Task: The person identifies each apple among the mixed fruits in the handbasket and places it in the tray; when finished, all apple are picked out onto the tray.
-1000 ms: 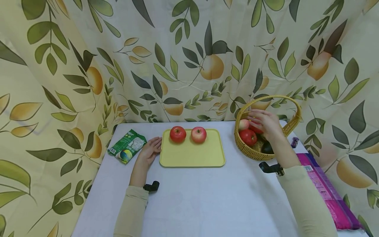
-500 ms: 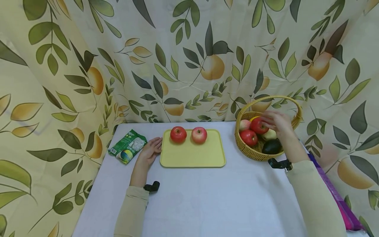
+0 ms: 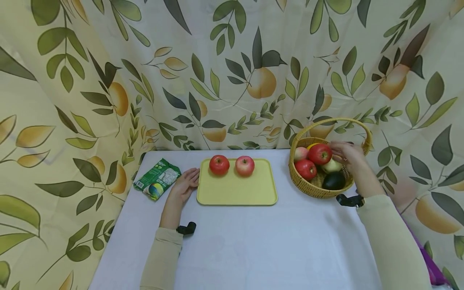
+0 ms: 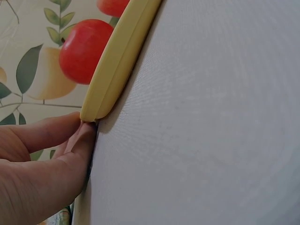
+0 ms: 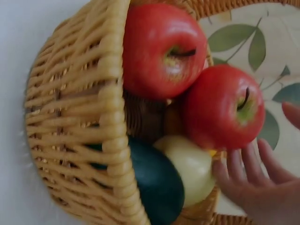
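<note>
My left hand (image 3: 185, 185) rests on the table at the left end of the yellow tray (image 3: 236, 193), its fingertips right at the rim (image 4: 86, 115). On the tray sit a red apple (image 3: 219, 165) and a pinker apple (image 3: 245, 166). My right hand (image 3: 351, 157) reaches over the right side of the wicker basket (image 3: 315, 191), fingers loosely extended. In the right wrist view these fingers (image 5: 253, 164) lie beside the upper red apple (image 5: 225, 108) and a pale green fruit (image 5: 187, 168), gripping neither. Another red apple (image 5: 161, 51) and a dark, smooth oval item (image 5: 157, 183) share the basket.
A green packet (image 3: 157, 179) lies left of the tray. The basket's tall handle (image 3: 337, 119) arches over the fruit. A purple package (image 3: 433, 266) shows partly behind the right sleeve. A patterned curtain (image 3: 232, 80) hangs along the table's back edge.
My right hand has drawn back to the right across the basket, uncovering the upper red apple, the pale fruit and the dark item. The left hand stays at the tray's edge.
</note>
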Available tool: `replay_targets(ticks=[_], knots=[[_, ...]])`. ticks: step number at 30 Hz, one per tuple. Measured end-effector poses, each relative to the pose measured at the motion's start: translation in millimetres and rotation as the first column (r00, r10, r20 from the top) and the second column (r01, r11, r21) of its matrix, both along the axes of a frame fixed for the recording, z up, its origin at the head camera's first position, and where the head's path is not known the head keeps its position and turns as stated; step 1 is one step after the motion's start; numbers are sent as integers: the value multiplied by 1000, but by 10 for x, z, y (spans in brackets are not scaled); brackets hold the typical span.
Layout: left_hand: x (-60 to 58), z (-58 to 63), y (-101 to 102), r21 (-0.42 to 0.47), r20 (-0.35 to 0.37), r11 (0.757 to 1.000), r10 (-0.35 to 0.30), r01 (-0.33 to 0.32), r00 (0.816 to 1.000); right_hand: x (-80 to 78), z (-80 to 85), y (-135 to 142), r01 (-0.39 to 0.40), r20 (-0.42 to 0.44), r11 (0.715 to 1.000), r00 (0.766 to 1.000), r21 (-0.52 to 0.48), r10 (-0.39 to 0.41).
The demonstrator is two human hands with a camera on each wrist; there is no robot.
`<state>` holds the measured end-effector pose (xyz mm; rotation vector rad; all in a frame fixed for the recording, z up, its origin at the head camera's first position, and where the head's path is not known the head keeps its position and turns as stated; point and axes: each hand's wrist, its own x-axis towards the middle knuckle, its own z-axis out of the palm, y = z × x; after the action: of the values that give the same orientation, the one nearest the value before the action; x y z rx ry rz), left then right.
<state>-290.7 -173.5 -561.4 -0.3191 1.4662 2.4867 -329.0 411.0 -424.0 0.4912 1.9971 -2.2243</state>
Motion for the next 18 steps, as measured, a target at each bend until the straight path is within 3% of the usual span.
replay_targets(ticks=[4,8,14,18], knots=[[3,-3,5,-2,0,1000,2,-2,1000,-68,-37,98,-178,31,984,984,21,177],[2,-5,9,9,1,1000,5,-5,1000,-131,-79,214,-297,54,950,954,94,293],[0,-13,6,13,1,1000,0,0,1000,-125,-172,267,-353,63,888,934,294,351],[5,-18,1,7,-3,1000,-4,4,1000,-121,-201,247,-347,49,886,936,306,350]])
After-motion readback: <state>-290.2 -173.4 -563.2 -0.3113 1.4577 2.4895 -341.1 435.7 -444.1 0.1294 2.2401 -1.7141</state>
